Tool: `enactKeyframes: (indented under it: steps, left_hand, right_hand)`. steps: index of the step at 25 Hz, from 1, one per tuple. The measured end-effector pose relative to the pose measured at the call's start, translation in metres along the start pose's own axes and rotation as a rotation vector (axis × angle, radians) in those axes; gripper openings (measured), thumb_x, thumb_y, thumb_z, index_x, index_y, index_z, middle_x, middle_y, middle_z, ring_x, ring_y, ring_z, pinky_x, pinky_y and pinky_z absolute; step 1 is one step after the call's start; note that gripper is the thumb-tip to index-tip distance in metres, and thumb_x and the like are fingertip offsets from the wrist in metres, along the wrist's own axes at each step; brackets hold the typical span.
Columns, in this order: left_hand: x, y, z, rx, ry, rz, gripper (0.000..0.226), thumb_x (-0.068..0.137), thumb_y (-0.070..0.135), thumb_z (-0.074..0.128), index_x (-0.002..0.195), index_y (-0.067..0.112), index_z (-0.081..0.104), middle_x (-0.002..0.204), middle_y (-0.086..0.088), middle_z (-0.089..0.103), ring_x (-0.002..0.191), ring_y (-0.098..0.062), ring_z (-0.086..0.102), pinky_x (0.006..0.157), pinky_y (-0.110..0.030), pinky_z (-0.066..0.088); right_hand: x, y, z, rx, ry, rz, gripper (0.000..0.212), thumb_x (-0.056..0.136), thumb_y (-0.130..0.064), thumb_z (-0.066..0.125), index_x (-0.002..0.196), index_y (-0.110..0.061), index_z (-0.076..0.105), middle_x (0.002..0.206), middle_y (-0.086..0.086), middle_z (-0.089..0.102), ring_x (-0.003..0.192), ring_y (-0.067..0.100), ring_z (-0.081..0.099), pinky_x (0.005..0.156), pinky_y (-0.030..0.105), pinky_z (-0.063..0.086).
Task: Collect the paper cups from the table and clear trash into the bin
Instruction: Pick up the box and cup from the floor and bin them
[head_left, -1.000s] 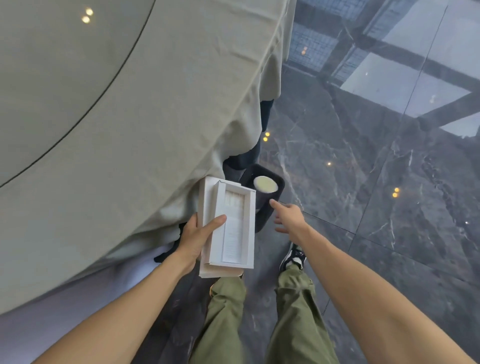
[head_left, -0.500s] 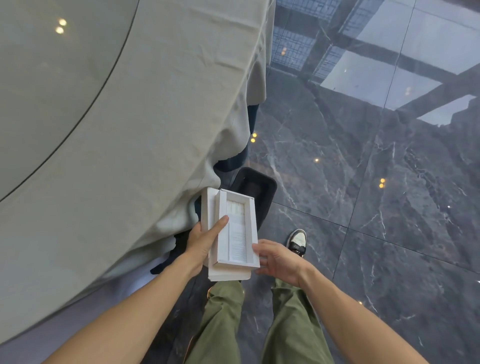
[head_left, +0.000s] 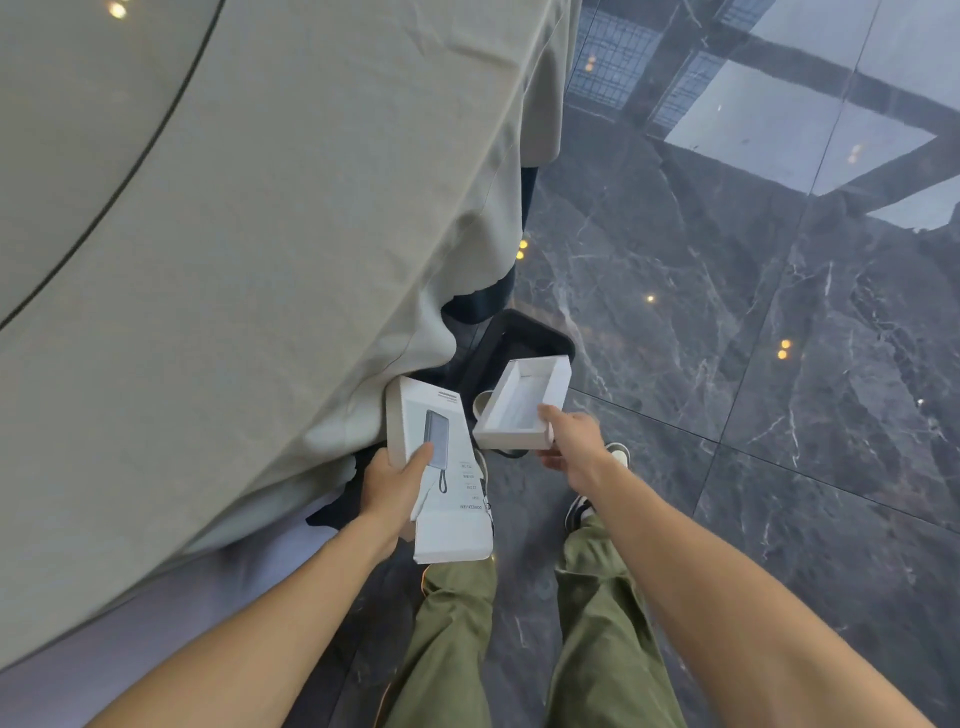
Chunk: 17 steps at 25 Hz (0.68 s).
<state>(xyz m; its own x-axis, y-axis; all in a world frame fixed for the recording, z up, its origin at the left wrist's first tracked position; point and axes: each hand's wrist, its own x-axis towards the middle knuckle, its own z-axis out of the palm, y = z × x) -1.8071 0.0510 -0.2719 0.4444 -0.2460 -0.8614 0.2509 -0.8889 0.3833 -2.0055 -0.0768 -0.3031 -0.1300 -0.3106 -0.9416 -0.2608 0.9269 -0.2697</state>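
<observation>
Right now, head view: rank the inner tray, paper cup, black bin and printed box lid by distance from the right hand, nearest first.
1. Inner tray: held in the right hand, over the bin.
2. Paper cup: just left of the tray, inside the bin.
3. Printed box lid: further left, in the left hand.
Black bin: sits below the tray; its gap is unclear, so unranked.

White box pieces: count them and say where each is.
2. The printed lid is in the left hand; the open tray is in the right hand, over the bin.
</observation>
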Motion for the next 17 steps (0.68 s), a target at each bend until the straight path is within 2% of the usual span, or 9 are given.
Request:
enactKeyframes:
  steps: [3,6,9,13,15,17]
  left_hand:
    - [0.007,-0.006,-0.008,0.018,-0.036,-0.007,0.034,0.095,0.036,0.069,0.119,0.012,0.062,0.109,-0.004,0.073,0.093,-0.018,0.069,0.067,-0.030,0.049]
    - [0.012,-0.015,-0.010,0.021,-0.056,-0.014,0.038,0.095,0.037,0.070,0.122,0.013,0.061,0.111,-0.005,0.073,0.098,-0.022,0.070,0.069,-0.032,0.052]
    - [0.014,-0.018,-0.007,-0.002,-0.056,-0.017,0.037,0.094,0.039,0.070,0.120,0.013,0.062,0.112,-0.006,0.074,0.099,-0.024,0.072,0.072,-0.034,0.053]
    - [0.009,-0.012,0.004,-0.047,-0.072,-0.036,0.032,0.094,0.036,0.069,0.116,0.014,0.063,0.111,-0.006,0.075,0.096,-0.022,0.071,0.072,-0.033,0.053]
    - [0.005,-0.002,0.013,-0.066,-0.069,-0.048,0.036,0.094,0.035,0.069,0.119,0.011,0.061,0.110,-0.006,0.073,0.093,-0.021,0.070,0.067,-0.033,0.050]
    - [0.004,0.005,0.020,-0.081,-0.082,-0.056,0.036,0.094,0.035,0.069,0.120,0.011,0.060,0.110,-0.006,0.073,0.093,-0.020,0.070,0.065,-0.032,0.050]
  right_hand:
    - [0.019,-0.013,0.009,-0.223,0.081,-0.141,0.027,0.094,-0.037,0.063,0.086,-0.011,0.057,0.094,0.014,0.069,0.071,0.027,0.065,0.064,0.038,0.058]
    - [0.028,-0.019,0.014,-0.258,0.058,-0.123,0.032,0.098,-0.035,0.058,0.101,-0.004,0.064,0.100,0.017,0.070,0.076,0.027,0.068,0.065,0.039,0.062]
    - [0.031,-0.015,0.015,-0.206,0.016,-0.016,0.037,0.102,-0.039,0.053,0.112,-0.003,0.055,0.108,0.019,0.067,0.089,0.031,0.072,0.062,0.039,0.063]
    - [0.020,0.008,0.009,-0.201,-0.039,-0.012,0.041,0.102,-0.035,0.056,0.123,0.000,0.058,0.100,0.015,0.070,0.076,0.026,0.069,0.077,0.044,0.063]
    - [0.010,0.017,0.004,-0.211,-0.074,-0.031,0.045,0.101,-0.038,0.059,0.128,-0.002,0.060,0.102,0.015,0.071,0.079,0.025,0.071,0.082,0.045,0.063]
    - [0.001,0.027,-0.001,-0.164,-0.196,0.024,0.055,0.096,-0.049,0.063,0.128,-0.004,0.061,0.110,0.018,0.073,0.092,0.029,0.075,0.087,0.048,0.063]
